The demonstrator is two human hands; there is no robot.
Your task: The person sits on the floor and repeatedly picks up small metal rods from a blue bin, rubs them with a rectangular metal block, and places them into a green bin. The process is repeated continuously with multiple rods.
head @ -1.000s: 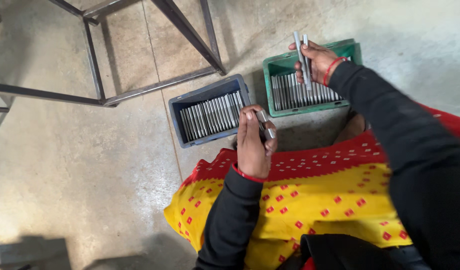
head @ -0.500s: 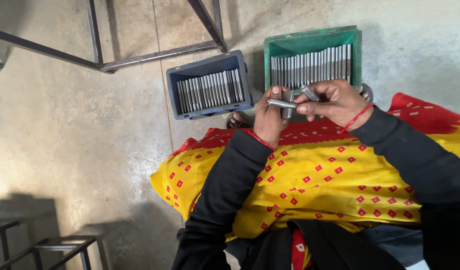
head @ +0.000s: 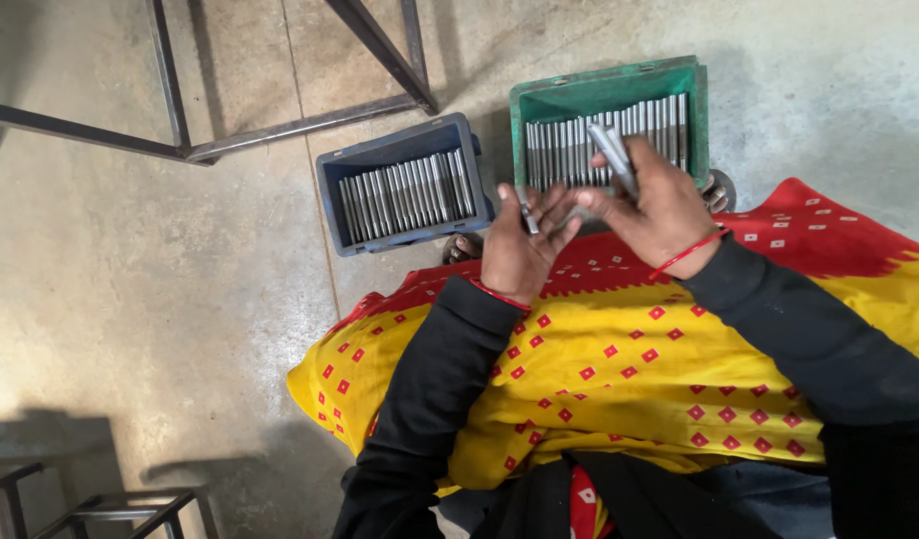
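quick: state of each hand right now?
Left hand: closed on a short metal rod.
Right hand: closed on metal rods, above the green crate.

Right hand (head: 662,215) grips metal rods (head: 612,156); left hand (head: 517,250) touches it.

Both arms extended forward; left hand (head: 516,250) and right hand (head: 659,205) fingertips touching, each grip closed.

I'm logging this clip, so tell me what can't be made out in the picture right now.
Head view:
- Near ends of rods in the green crate: hidden behind both hands.
- What the left hand pinches: a small grey piece, mostly covered by fingers.
- Right hand holds rods; count unclear, they overlap.
- Metal frame: cut off by the top edge.
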